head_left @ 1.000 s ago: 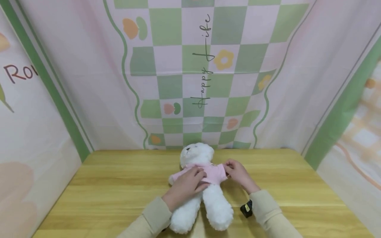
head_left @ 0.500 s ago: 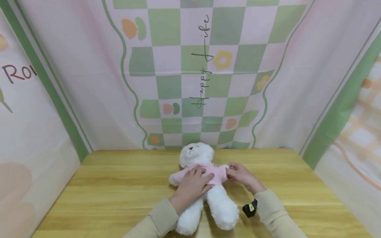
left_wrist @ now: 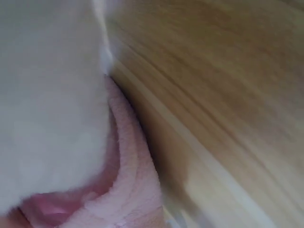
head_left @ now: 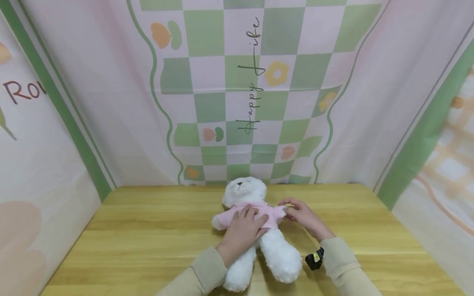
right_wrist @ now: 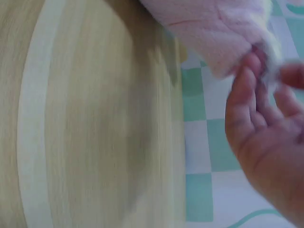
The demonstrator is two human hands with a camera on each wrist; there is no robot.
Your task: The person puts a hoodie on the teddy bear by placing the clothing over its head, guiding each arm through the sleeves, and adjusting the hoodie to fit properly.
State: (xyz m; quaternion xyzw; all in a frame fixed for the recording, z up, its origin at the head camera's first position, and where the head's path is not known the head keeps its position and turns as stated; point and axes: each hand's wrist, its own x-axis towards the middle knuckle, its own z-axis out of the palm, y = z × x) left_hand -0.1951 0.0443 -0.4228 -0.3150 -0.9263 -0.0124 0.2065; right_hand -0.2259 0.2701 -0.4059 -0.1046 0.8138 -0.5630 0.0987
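Note:
A white plush teddy bear (head_left: 283,257) lies on its back in the head view, its head at the far edge of the wooden table. It wears a pink top (head_left: 274,213). My left hand (head_left: 242,232) rests on the top at the bear's belly, fingers spread over the cloth. At the sleeve on the right, my right hand (head_left: 305,218) pinches the small white paw (right_wrist: 273,66) that shows at the cuff. In the left wrist view, white fur fills the left side and the pink hem (left_wrist: 135,166) stands loose around it. My left fingers are mostly hidden there.
The wooden table (head_left: 148,230) runs out on both sides of the bear. A black wrist camera (head_left: 314,259) hangs at my right sleeve. A green and white checked cloth (head_left: 244,74) hangs behind the table, with printed cloths at both sides.
A white paw now shows at the right sleeve's cuff. My right hand has shifted slightly right. My left hand has slid a little right over the belly, and the bear's legs have swung right.

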